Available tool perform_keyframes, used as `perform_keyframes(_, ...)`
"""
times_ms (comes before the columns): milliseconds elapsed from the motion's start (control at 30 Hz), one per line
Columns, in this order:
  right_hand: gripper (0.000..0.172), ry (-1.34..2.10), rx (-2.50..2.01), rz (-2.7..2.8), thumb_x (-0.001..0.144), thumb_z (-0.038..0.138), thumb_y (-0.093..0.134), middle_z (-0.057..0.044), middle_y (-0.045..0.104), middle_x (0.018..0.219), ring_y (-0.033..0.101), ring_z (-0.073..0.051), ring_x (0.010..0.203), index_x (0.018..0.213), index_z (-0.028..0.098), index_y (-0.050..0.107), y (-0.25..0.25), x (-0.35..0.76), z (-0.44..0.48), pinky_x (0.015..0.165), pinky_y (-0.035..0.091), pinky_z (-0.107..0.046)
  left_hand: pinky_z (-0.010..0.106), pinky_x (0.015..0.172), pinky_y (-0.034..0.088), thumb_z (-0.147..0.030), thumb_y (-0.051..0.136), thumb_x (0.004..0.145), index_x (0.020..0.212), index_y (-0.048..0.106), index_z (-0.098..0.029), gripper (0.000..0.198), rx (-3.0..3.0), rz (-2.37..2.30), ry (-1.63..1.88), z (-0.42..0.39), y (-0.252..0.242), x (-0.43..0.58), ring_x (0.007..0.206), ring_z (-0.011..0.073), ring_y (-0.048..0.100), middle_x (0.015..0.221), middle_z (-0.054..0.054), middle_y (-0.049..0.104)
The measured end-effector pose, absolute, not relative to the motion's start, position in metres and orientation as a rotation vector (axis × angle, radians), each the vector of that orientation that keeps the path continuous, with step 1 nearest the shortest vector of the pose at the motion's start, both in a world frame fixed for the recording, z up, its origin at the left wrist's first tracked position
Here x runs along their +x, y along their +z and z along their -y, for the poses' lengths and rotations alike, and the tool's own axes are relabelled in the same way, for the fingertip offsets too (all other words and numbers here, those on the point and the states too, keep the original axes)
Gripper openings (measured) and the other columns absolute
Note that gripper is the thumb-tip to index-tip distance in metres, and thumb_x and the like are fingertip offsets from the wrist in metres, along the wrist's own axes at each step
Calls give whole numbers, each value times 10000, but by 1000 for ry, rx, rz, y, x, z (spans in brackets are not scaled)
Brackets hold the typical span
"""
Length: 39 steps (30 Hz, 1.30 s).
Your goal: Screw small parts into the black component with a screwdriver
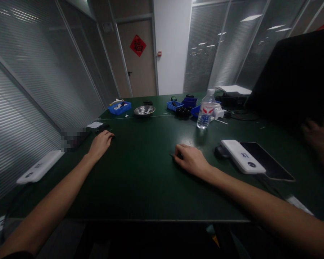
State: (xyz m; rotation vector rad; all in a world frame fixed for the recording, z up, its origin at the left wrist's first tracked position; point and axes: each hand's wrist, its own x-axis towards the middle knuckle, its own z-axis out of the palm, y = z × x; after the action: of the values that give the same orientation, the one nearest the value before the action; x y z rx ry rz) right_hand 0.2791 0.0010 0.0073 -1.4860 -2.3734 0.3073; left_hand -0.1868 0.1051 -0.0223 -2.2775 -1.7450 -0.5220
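Holding slim dark pointed object (176, 156), right hand (193, 162)

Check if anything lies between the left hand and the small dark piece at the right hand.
Nothing visible does. Only bare green table separates the left hand from the small dark piece at the right hand.

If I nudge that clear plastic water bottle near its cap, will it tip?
Likely yes: the clear plastic water bottle stands tall and narrow on the dark green table. Once down, its round body would probably roll.
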Motion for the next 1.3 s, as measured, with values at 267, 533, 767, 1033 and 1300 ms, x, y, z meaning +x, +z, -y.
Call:
perform_keyframes(267,111,306,-1496,2376,935,308,595,-42,647,963,579,-152,747,959,201,619,8,279,-1,591,320,-249,392,964,530,-175,433,943,1241,706,-175,404,-2258,1735,-383,-105,-21,-187,1105,274,651,1245,118,666)
perform_keyframes(533,121,323,-1500,2377,945,317,589,-47,650,974,586,-158,755,966,202,620,8,279,-1,592,332,-255,418,917,539,-218,418,984,1216,692,-150,365,-2176,1739,-348,-102,-21,-182,1080,290,646,1201,139,676)
perform_keyframes(767,115,320,-1482,2377,942,317,597,-48,647,976,585,-158,761,961,205,611,7,280,-2,598,339,-251,406,853,537,-237,468,967,1162,674,-150,296,-2178,1742,-318,-100,-18,-178,1047,293,631,1144,143,667)
perform_keyframes(1033,112,296,-1467,2370,935,309,599,-45,646,966,579,-154,748,961,202,621,4,280,-3,592,337,-254,404,890,507,-236,489,954,1029,663,-149,209,-2189,1774,-380,-107,-16,-177,1015,285,628,1085,138,667)
perform_keyframes(1300,113,275,-1486,2375,935,313,597,-45,652,966,591,-160,768,966,206,622,5,279,-2,602,336,-256,394,874,506,-226,550,915,1001,660,-167,151,-2218,1830,-459,-113,-16,-182,990,279,643,1049,119,678)
